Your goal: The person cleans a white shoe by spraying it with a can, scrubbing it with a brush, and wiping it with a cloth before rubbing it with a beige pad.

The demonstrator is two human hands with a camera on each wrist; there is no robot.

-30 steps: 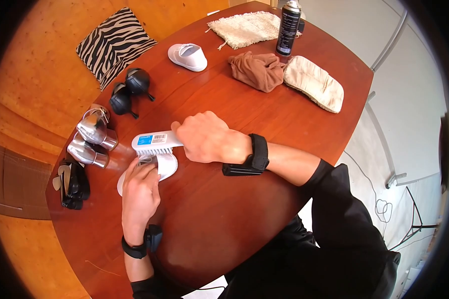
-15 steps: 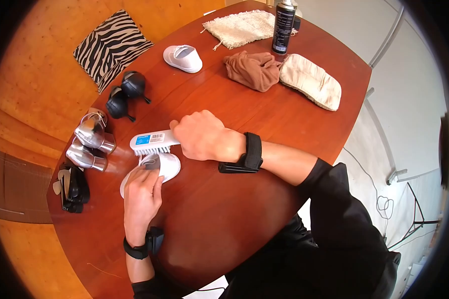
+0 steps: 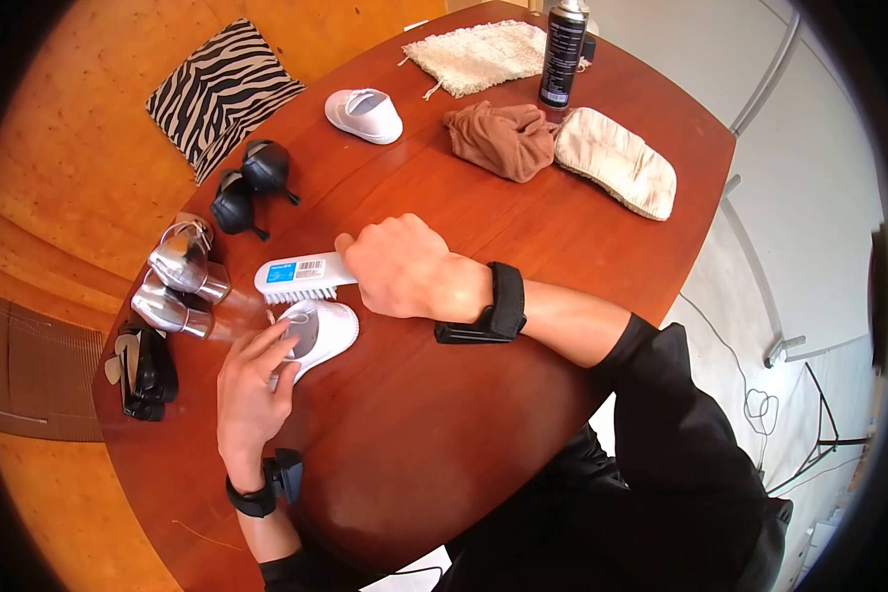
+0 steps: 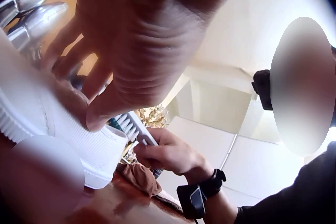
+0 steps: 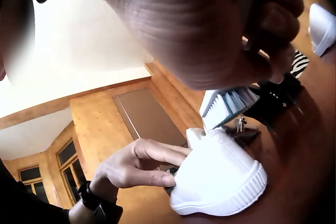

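Head view: white shoe point(image 3: 338, 331) on table point(image 3: 434, 414); left hand point(image 3: 250, 400) at its 8 o'clock, open, fingers fairly straight. Right hand point(image 3: 400, 268) grips brush point(image 3: 284, 274), bristles down, at the shoe's 11 o'clock. Brushing looks to be the step in hand.

Left wrist view: thumb against the shoe's side (steadying it, I'd judge).

Right wrist view: bristles close to the shoe; contact unclear. Next stroke calls for a firmer left hold, bristles set flat.
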